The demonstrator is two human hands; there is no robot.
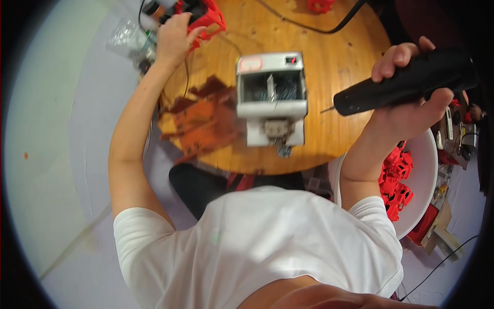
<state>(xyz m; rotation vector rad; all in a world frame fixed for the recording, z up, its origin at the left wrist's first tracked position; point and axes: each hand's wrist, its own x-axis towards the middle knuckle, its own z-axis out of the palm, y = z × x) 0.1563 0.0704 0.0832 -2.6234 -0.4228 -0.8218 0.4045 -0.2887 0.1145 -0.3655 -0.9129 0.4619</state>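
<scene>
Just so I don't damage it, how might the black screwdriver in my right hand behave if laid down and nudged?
The black screwdriver would probably roll, given its rounded-looking shape. It seems stiff, unbent in your right hand. The thin bit poking out might catch.

The screwdriver (411, 80) is solid black, its slim bit (327, 109) dull grey. At upper left, a frame (215, 19) is bright glossy red. The worktop (329, 56) is honey-yellow wood, streaked with grain and dotted with darker knots. On it, the machine (272, 108) is off-white with a dark window (288, 87) and a red-outlined pale label (251, 63). Beside that, flat pieces (198, 126) blur from orange to rusty brown. The white tub (431, 170) contains red parts (395, 177); the shirt (298, 226) is plain white.
</scene>
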